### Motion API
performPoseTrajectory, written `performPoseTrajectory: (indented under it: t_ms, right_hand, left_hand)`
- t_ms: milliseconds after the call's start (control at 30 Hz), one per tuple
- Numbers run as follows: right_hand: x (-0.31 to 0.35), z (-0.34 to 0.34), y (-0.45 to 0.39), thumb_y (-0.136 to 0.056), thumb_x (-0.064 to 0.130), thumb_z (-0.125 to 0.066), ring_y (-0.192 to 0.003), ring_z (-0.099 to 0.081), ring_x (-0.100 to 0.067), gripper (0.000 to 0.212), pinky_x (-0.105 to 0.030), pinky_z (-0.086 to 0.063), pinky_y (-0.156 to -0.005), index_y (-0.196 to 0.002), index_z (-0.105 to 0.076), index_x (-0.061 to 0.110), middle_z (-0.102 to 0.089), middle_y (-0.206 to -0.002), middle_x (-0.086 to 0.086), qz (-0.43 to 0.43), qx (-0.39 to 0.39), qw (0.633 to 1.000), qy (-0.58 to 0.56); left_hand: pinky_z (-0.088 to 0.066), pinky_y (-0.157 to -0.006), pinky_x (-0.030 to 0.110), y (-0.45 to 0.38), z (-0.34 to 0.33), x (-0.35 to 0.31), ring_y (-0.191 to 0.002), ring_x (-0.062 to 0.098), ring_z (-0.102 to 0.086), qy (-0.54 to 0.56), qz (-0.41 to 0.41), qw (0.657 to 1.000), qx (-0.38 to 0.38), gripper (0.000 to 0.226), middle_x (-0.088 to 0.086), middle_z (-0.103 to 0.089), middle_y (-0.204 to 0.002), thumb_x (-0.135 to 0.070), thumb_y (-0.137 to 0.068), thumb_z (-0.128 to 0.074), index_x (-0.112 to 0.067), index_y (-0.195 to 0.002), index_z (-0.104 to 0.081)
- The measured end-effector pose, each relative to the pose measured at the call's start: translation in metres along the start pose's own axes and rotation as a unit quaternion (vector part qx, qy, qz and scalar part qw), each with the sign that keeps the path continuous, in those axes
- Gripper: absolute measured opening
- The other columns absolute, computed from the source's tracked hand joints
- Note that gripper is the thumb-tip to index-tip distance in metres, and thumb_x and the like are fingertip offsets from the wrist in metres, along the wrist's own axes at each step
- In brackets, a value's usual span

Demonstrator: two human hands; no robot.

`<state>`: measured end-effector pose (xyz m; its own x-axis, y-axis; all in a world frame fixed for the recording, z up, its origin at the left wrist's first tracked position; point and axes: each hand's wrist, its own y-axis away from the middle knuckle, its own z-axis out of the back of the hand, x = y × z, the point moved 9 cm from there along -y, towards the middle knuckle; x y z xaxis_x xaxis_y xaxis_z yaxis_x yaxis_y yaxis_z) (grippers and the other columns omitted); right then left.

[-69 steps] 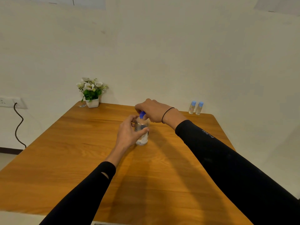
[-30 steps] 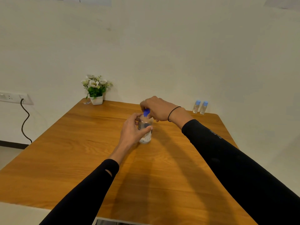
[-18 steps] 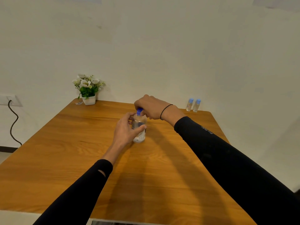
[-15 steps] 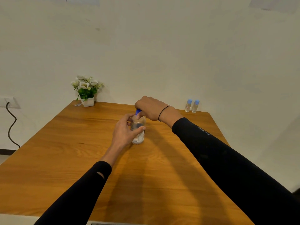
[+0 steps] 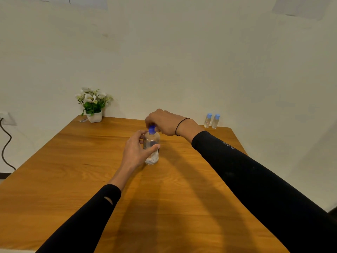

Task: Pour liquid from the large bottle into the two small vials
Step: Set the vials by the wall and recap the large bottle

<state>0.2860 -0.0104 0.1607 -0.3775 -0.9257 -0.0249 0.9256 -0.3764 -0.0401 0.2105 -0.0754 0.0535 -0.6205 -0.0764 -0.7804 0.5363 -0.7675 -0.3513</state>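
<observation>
The large bottle [image 5: 151, 148] stands upright mid-table [image 5: 73, 161], left hand [image 5: 135, 152] wrapped around its body, right hand [image 5: 164, 122] pinching the blue cap [image 5: 151, 129] from above. The two small vials [image 5: 211, 121] wait capped beyond the bottle, nearer the right hand.

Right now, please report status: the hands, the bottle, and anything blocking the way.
Left hand grips large bottle, upright on table. Right hand pinches blue cap, cap on. Two vials capped, far right corner. Nothing between.
</observation>
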Motion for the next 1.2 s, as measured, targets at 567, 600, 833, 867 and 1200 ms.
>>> performPoseTrajectory:
  t_ms: [567,600,833,867,1200]
  right_hand:
    - [-0.001,0.002,0.001,-0.104,0.039,-0.058,-0.097,-0.059,-0.027,0.036,-0.034,-0.047,-0.076,-0.133,-0.058,0.017,-0.062,-0.121,-0.01,-0.021,-0.03,0.999,0.013]
    - [0.002,0.001,0.001,-0.103,0.031,-0.062,-0.102,-0.057,-0.025,0.037,-0.033,-0.047,-0.08,-0.138,-0.055,0.02,-0.061,-0.123,-0.008,-0.005,-0.023,1.0,-0.007]
    - [0.0,0.003,0.001,-0.107,0.038,-0.051,-0.095,-0.065,-0.032,0.034,-0.031,-0.04,-0.066,-0.136,-0.055,0.022,-0.063,-0.117,-0.011,-0.028,-0.059,0.994,0.084]
    - [-0.002,0.004,0.002,-0.107,0.045,-0.049,-0.096,-0.064,-0.032,0.041,-0.034,-0.042,-0.068,-0.142,-0.051,0.023,-0.063,-0.118,-0.011,-0.035,-0.063,0.994,0.088]
    - [0.002,0.006,0.008,-0.106,0.044,-0.05,-0.083,-0.055,-0.027,0.036,-0.034,-0.039,-0.067,-0.135,-0.053,0.022,-0.062,-0.112,-0.009,-0.036,-0.067,0.993,0.095]
  left_hand:
    - [-0.057,-0.084,0.033,0.0,0.0,-0.003,-0.109,0.016,-0.064,0.008,-0.013,1.0,0.0,0.076,0.002,-0.069,-0.129,-0.049,-0.076,-0.091,-0.018,-0.138,-0.059]
    - [-0.056,-0.084,0.031,0.0,0.0,-0.003,-0.11,0.015,-0.063,0.004,-0.012,1.0,0.0,0.079,0.002,-0.069,-0.131,-0.048,-0.076,-0.091,-0.017,-0.14,-0.059]
    - [-0.059,-0.084,0.03,0.001,0.0,-0.005,-0.108,0.012,-0.064,0.021,-0.026,0.999,0.0,0.077,-0.007,-0.068,-0.129,-0.047,-0.076,-0.092,-0.03,-0.143,-0.057]
    - [-0.06,-0.085,0.031,0.001,0.0,-0.005,-0.107,0.011,-0.065,0.023,-0.031,0.999,0.002,0.075,-0.009,-0.068,-0.127,-0.049,-0.075,-0.092,-0.034,-0.14,-0.057]
    - [-0.058,-0.078,0.029,-0.001,-0.001,-0.001,-0.103,0.014,-0.066,0.023,-0.036,0.999,0.001,0.071,-0.009,-0.068,-0.121,-0.05,-0.074,-0.092,-0.029,-0.135,-0.061]
